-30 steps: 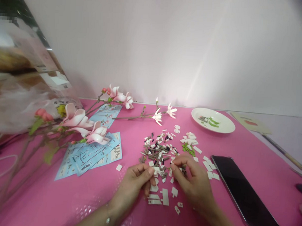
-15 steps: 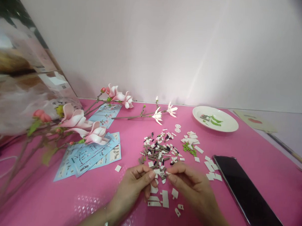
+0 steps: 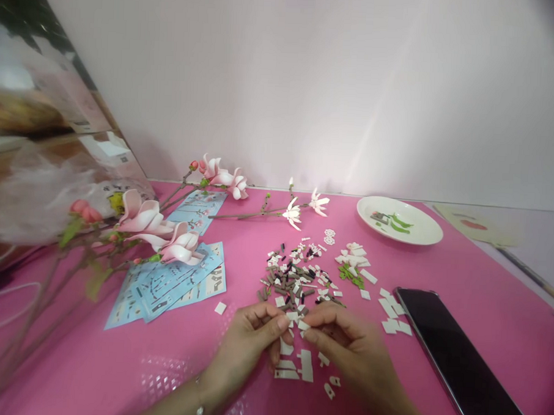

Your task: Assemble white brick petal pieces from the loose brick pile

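Observation:
My right hand (image 3: 351, 342) pinches a small white brick piece (image 3: 303, 325) between thumb and forefinger. Facing it, my left hand (image 3: 255, 332) is closed in a pinch, and whatever lies between its fingertips is too small to make out. Just beyond both hands spreads a heap of small brown, white and black brick pieces (image 3: 296, 279). Flat white pieces (image 3: 306, 365) lie on the pink tabletop below the fingers, partly covered by the left hand. A lone white tile (image 3: 220, 308) rests left of my left hand.
Built pink magnolia branches (image 3: 181, 246) lie over blue instruction sheets (image 3: 163, 288) at left. A white-flowered branch (image 3: 258, 214) is near the wall. A white plate (image 3: 422, 235) holds green pieces. Green leaf pieces (image 3: 350, 275), white tiles (image 3: 389, 307) and a phone (image 3: 458, 362) sit at right.
The view has shifted slightly. My fingertips have come a little closer together, and the white piece in my right hand shows more clearly now.

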Motion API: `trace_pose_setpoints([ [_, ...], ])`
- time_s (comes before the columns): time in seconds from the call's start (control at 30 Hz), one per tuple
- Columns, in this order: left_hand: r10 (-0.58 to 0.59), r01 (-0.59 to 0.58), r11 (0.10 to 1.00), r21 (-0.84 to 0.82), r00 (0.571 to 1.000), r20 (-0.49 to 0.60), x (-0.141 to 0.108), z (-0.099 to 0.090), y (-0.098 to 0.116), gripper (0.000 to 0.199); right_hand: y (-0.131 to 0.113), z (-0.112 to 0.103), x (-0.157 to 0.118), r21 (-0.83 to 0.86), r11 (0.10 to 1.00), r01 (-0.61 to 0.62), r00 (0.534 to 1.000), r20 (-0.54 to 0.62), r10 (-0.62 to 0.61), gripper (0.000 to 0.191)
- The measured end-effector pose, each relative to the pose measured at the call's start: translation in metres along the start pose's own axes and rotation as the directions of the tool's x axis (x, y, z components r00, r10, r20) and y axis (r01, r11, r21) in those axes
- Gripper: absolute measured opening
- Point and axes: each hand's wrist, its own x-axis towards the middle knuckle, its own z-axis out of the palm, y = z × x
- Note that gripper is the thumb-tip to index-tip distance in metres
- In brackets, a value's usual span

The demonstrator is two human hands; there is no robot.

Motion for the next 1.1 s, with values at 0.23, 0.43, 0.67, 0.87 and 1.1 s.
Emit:
trace_pose_setpoints([
  [0.23,-0.003,0.003,1.000,0.014,1.000,-0.012,-0.0009,0.0002,-0.0015,0.034,0.0003,0.0019,0.0005,-0.054,0.998,0.019,1.000,0.016,-0.018,0.008],
  [0.43,-0.015,0.015,0.998,0.054,1.000,-0.012,-0.0027,0.0029,0.0006,0.036,-0.0007,0.0027,0.0003,-0.065,0.998,0.009,0.999,0.033,-0.007,0.010],
  [0.67,-0.002,0.003,0.997,0.074,1.000,-0.011,-0.0042,0.0033,-0.0030,0.034,-0.0007,0.0022,-0.0005,-0.064,0.998,-0.003,0.999,0.044,0.006,0.010],
  [0.87,0.039,-0.039,0.991,0.129,0.999,0.002,-0.0072,0.0040,-0.0038,0.032,-0.0014,0.0047,0.0001,0.001,1.000,-0.016,1.000,0.020,0.016,0.011],
  [1.1,0.055,-0.055,0.989,0.136,0.998,0.009,-0.0072,0.0072,0.0017,0.033,-0.0029,0.0052,0.0001,0.022,1.000,-0.008,1.000,0.017,0.007,0.013],
])
